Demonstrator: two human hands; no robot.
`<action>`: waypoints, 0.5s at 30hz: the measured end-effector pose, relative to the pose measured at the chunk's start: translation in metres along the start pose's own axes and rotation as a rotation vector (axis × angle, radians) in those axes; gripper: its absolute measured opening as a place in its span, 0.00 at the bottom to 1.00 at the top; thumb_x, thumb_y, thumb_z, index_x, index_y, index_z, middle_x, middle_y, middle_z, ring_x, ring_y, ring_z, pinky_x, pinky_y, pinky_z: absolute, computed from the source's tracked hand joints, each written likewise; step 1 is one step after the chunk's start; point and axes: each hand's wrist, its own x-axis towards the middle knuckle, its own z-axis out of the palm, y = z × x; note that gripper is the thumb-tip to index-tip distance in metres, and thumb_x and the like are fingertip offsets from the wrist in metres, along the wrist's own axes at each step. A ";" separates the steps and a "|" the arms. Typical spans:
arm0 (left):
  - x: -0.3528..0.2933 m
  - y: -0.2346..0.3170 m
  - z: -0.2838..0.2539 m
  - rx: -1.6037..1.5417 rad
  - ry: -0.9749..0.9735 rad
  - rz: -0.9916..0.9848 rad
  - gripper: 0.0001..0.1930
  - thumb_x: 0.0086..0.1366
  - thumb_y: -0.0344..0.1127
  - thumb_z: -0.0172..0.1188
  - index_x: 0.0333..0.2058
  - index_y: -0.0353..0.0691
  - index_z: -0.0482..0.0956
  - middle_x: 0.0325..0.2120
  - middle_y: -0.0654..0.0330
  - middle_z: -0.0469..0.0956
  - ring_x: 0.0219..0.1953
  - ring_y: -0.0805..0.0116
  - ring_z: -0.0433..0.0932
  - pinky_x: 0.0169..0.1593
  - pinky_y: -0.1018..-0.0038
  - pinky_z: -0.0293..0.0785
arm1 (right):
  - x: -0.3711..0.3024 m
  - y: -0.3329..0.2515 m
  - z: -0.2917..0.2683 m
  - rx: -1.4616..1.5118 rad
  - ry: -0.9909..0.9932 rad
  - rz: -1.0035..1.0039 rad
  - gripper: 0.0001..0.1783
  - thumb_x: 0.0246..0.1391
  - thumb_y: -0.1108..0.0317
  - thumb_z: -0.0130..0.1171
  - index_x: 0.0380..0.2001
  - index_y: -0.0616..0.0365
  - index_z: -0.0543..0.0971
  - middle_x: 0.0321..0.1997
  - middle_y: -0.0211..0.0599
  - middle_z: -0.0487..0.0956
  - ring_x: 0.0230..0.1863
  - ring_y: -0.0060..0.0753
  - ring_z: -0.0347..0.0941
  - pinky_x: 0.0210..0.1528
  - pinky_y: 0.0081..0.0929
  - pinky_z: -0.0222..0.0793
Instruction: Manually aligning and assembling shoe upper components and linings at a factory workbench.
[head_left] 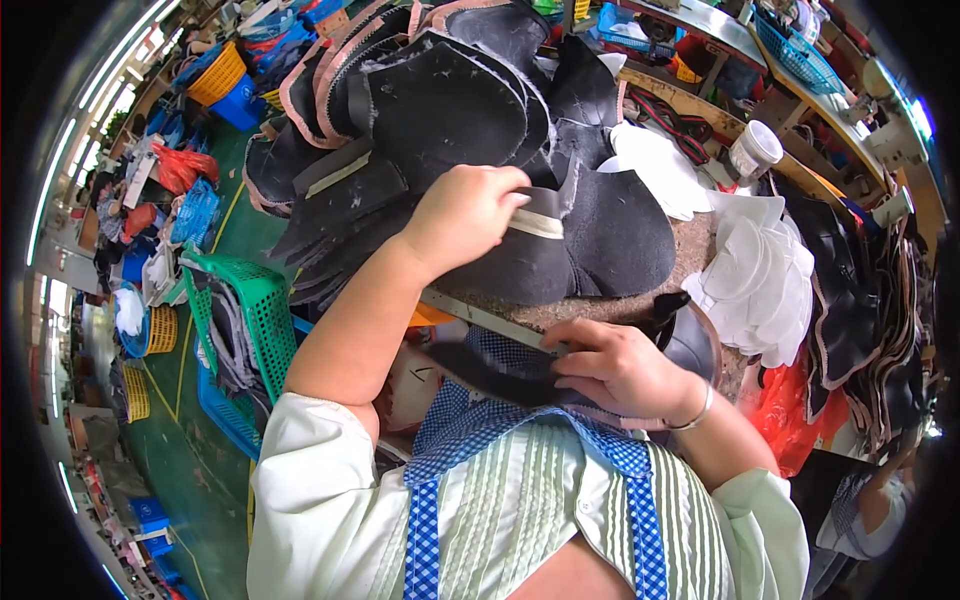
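Pieces of black sheet (440,110) lie in a big, messy heap on the work table (700,245), and some of them have pink edges. The left hand (462,215) reaches over the front of the heap with its fingers bent in. Its thumb and first finger meet right beside a pale strip (537,224), which sits on a flat black piece (515,270) near the table's front edge. I cannot tell if they pinch the piece or only touch it.

The right hand (625,372) is lower, close to the person's tummy. Its fingers and thumb are closed on a dark curved band (490,378) — the band sticks out to the left, in front of a blue and white checked apron (450,425), and looks a bit blurry. A thin bracelet (697,410) goes around that wrist.

To the right of the heap lie lots of white pieces (760,275), with a white tub (755,150) behind them. More black pieces with pink edges (865,320) hang in a stack farther right, beside a red bag (785,410). On the left — well apart from the heap's white neighbours — stands a green basket (268,312) with dark pieces in it.
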 end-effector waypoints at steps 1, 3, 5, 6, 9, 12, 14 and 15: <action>0.000 0.002 0.002 0.031 0.029 0.167 0.08 0.65 0.30 0.57 0.38 0.32 0.78 0.26 0.53 0.79 0.18 0.70 0.78 0.25 0.75 0.73 | 0.005 -0.007 -0.011 0.050 -0.070 -0.029 0.08 0.44 0.74 0.65 0.31 0.61 0.79 0.41 0.42 0.77 0.37 0.46 0.77 0.40 0.36 0.75; 0.003 0.024 -0.005 -0.051 -0.190 0.131 0.08 0.65 0.29 0.56 0.40 0.31 0.78 0.29 0.52 0.79 0.21 0.70 0.80 0.28 0.75 0.75 | 0.009 -0.012 -0.027 0.121 0.012 0.006 0.09 0.45 0.77 0.63 0.32 0.64 0.78 0.37 0.44 0.79 0.35 0.49 0.77 0.38 0.36 0.75; 0.000 0.045 -0.018 -0.216 -0.464 0.087 0.08 0.65 0.28 0.54 0.40 0.30 0.77 0.28 0.56 0.79 0.24 0.70 0.81 0.30 0.75 0.75 | 0.010 -0.019 -0.047 0.048 0.107 0.095 0.08 0.46 0.77 0.64 0.32 0.66 0.78 0.34 0.46 0.78 0.34 0.50 0.77 0.37 0.35 0.74; -0.001 0.055 -0.026 -0.254 -0.525 0.045 0.08 0.66 0.28 0.54 0.40 0.30 0.77 0.28 0.58 0.79 0.25 0.72 0.80 0.31 0.76 0.75 | 0.010 -0.015 -0.052 0.073 0.177 0.090 0.07 0.47 0.76 0.65 0.30 0.66 0.78 0.34 0.45 0.78 0.32 0.47 0.77 0.35 0.33 0.74; -0.004 0.057 -0.039 -0.295 -0.591 0.032 0.08 0.67 0.29 0.54 0.41 0.30 0.77 0.29 0.62 0.78 0.29 0.77 0.78 0.34 0.78 0.75 | 0.009 -0.023 -0.064 -0.013 0.280 0.118 0.09 0.46 0.73 0.70 0.25 0.65 0.78 0.43 0.43 0.76 0.29 0.35 0.75 0.33 0.27 0.72; -0.006 0.062 -0.049 -0.333 -0.713 0.019 0.09 0.66 0.29 0.56 0.42 0.31 0.78 0.30 0.63 0.78 0.31 0.80 0.75 0.36 0.80 0.73 | 0.012 -0.030 -0.066 0.049 0.328 0.086 0.12 0.46 0.72 0.71 0.22 0.63 0.75 0.56 0.48 0.73 0.29 0.34 0.75 0.33 0.26 0.71; -0.006 0.065 -0.050 -0.364 -0.749 0.024 0.08 0.66 0.28 0.57 0.41 0.30 0.78 0.30 0.63 0.78 0.33 0.80 0.75 0.38 0.80 0.72 | 0.016 -0.015 -0.067 0.127 0.305 -0.025 0.11 0.48 0.73 0.69 0.23 0.62 0.75 0.56 0.49 0.75 0.28 0.35 0.74 0.33 0.26 0.71; -0.005 0.068 -0.052 -0.364 -0.780 0.021 0.08 0.66 0.27 0.57 0.41 0.30 0.79 0.30 0.63 0.78 0.33 0.79 0.75 0.38 0.80 0.71 | 0.016 -0.009 -0.067 0.192 0.278 -0.022 0.10 0.49 0.72 0.68 0.24 0.62 0.76 0.43 0.43 0.80 0.27 0.34 0.74 0.33 0.26 0.70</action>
